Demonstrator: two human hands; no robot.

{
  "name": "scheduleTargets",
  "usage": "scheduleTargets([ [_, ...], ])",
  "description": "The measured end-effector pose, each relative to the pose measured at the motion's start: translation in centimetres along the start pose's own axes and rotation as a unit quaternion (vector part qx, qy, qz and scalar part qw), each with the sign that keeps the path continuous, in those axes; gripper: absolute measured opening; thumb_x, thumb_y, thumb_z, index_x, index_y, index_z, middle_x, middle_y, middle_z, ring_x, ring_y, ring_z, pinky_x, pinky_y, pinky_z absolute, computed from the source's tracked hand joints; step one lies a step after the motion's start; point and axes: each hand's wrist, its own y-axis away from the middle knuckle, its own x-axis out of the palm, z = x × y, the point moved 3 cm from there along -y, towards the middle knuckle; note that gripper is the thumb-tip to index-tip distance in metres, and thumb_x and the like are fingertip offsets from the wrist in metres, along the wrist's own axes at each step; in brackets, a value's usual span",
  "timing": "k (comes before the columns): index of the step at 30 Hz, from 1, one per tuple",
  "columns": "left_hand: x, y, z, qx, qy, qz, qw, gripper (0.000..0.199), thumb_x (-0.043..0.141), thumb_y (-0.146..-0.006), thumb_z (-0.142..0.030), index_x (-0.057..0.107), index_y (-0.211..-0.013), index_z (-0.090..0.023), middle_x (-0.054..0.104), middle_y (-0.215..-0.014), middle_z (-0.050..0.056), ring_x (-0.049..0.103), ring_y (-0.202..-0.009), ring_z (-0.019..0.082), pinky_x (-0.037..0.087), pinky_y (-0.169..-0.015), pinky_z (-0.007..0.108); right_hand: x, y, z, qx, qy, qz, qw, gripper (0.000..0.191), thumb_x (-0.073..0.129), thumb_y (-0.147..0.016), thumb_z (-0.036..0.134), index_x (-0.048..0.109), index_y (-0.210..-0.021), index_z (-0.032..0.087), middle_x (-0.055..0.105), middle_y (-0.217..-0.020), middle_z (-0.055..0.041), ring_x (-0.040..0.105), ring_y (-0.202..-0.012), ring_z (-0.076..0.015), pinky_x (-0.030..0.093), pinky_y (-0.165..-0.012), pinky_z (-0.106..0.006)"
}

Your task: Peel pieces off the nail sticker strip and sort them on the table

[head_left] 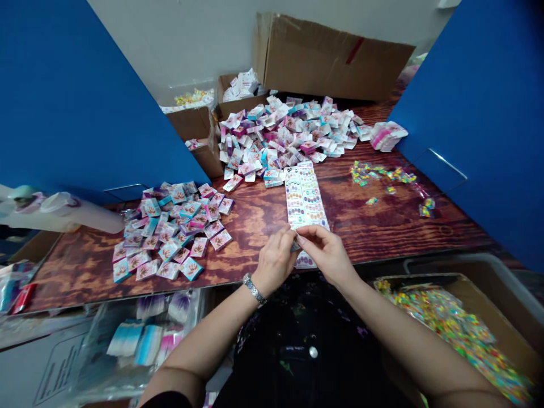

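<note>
Near the table's front edge, my left hand [276, 258] and my right hand [325, 252] meet over a printed sheet [306, 195] with rows of small colourful pictures. Between the fingertips of both hands is a small pale piece [295, 242], mostly hidden by the fingers. A metal watch is on my left wrist. On the left of the table lies a spread of small closed boxes [170, 229] in blue, pink and purple. Behind the sheet is a large pile of similar small boxes [284, 133], many with raised flaps.
Small multicoloured packets [376, 173] lie on the table's right side. Cardboard boxes [327, 59] stand at the back. Blue panels [480, 113] flank both sides. Below the front edge are a plastic bin [96, 362] and a box of packets [450, 317].
</note>
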Motion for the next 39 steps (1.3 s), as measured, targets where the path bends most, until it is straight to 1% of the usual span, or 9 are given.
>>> scheduleTargets([
  [5, 0.3, 0.4, 0.2, -0.025, -0.011, 0.002, 1.0, 0.059, 0.05, -0.089, -0.021, 0.027, -0.142, -0.013, 0.058, -0.124, 0.017, 0.06, -0.108, 0.025, 0.053, -0.09, 0.038, 0.1, -0.2, -0.1, -0.005, 0.053, -0.032, 0.998, 0.016, 0.068, -0.08, 0.033, 0.067, -0.091, 0.02, 0.069, -0.084, -0.0032, 0.065, -0.077, -0.0177, 0.055, -0.073, -0.032],
  [8, 0.3, 0.4, 0.0, -0.011, -0.031, 0.009, 0.999, 0.06, 0.048, -0.09, -0.02, 0.025, -0.145, -0.013, 0.056, -0.129, 0.017, 0.059, -0.11, 0.026, 0.051, -0.093, 0.039, 0.3, 0.1, 1.0, -0.052, 0.141, -0.026, 0.988, 0.01, 0.061, -0.084, 0.028, 0.069, -0.088, 0.022, 0.068, -0.086, -0.0038, 0.065, -0.079, -0.0188, 0.054, -0.073, -0.032],
  [11, 0.3, 0.3, -0.2, -0.018, -0.064, 0.012, 0.998, 0.063, 0.045, -0.091, -0.018, 0.02, -0.148, -0.012, 0.054, -0.133, 0.018, 0.057, -0.112, 0.026, 0.051, -0.093, 0.039, 0.7, 1.0, 1.8, -0.129, 0.226, -0.031, 0.965, 0.021, 0.052, -0.09, 0.02, 0.069, -0.101, 0.026, 0.069, -0.095, -0.0044, 0.064, -0.09, -0.0208, 0.053, -0.082, -0.036],
  [15, 0.3, 0.3, -0.2, -0.021, -0.089, 0.027, 0.995, 0.064, 0.041, -0.093, -0.018, 0.013, -0.15, -0.008, 0.053, -0.132, 0.021, 0.056, -0.112, 0.026, 0.051, -0.09, 0.038, 1.4, 2.2, 1.5, -0.222, 0.281, -0.019, 0.933, 0.037, 0.046, -0.092, 0.015, 0.061, -0.123, 0.029, 0.068, -0.113, -0.0056, 0.062, -0.105, -0.0234, 0.049, -0.095, -0.043],
  [21, 0.1, 0.2, -0.2, -0.034, -0.07, 0.023, 0.997, 0.067, 0.042, -0.094, -0.022, 0.01, -0.151, -0.011, 0.055, -0.127, 0.018, 0.056, -0.103, 0.025, 0.05, -0.087, 0.038, 1.4, 2.2, 0.6, -0.177, 0.266, -0.032, 0.947, 0.046, 0.045, -0.095, 0.018, 0.044, -0.14, 0.03, 0.063, -0.125, -0.0051, 0.061, -0.113, -0.0219, 0.05, -0.099, -0.042],
  [27, 0.0, 0.1, -0.4, -0.031, -0.07, 0.0, 0.997, 0.066, 0.037, -0.095, -0.018, 0.005, -0.152, -0.01, 0.054, -0.128, 0.019, 0.055, -0.104, 0.024, 0.049, -0.087, 0.037, 2.2, 2.9, 0.9, -0.299, 0.306, -0.065, 0.902, 0.054, 0.046, -0.093, 0.01, 0.041, -0.143, 0.026, 0.061, -0.13, -0.0083, 0.059, -0.118, -0.0235, 0.051, -0.1, -0.043],
  [34, -0.1, 0.2, -0.3, -0.03, -0.067, 0.008, 0.997, 0.07, 0.04, -0.094, -0.018, 0.003, -0.152, -0.011, 0.054, -0.126, 0.018, 0.053, -0.104, 0.026, 0.048, -0.088, 0.038, 2.4, 2.4, 0.5, -0.255, 0.276, -0.038, 0.926, 0.052, 0.046, -0.094, 0.014, 0.038, -0.145, 0.023, 0.06, -0.132, -0.0093, 0.058, -0.12, -0.0227, 0.049, -0.103, -0.042],
  [37, -0.6, 0.7, 0.6, -0.023, -0.095, 0.021, 0.995, 0.069, 0.041, -0.093, -0.018, 0.006, -0.152, -0.01, 0.056, -0.124, 0.018, 0.054, -0.102, 0.026, 0.048, -0.087, 0.038, 2.1, 1.5, 0.4, -0.277, 0.283, 0.034, 0.918, 0.051, 0.043, -0.095, 0.014, 0.04, -0.145, 0.024, 0.06, -0.131, -0.009, 0.058, -0.119, -0.0211, 0.051, -0.1, -0.04],
  [39, -1.9, 1.0, 2.3, -0.032, -0.127, 0.049, 0.99, 0.068, 0.044, -0.093, -0.023, 0.014, -0.152, -0.012, 0.059, -0.119, 0.016, 0.055, -0.099, 0.026, 0.049, -0.085, 0.037, 0.7, -0.4, 0.2, -0.283, 0.303, 0.097, 0.905, 0.051, 0.045, -0.095, 0.018, 0.038, -0.145, 0.024, 0.061, -0.13, -0.0081, 0.059, -0.118, -0.0202, 0.052, -0.099, -0.039],
])
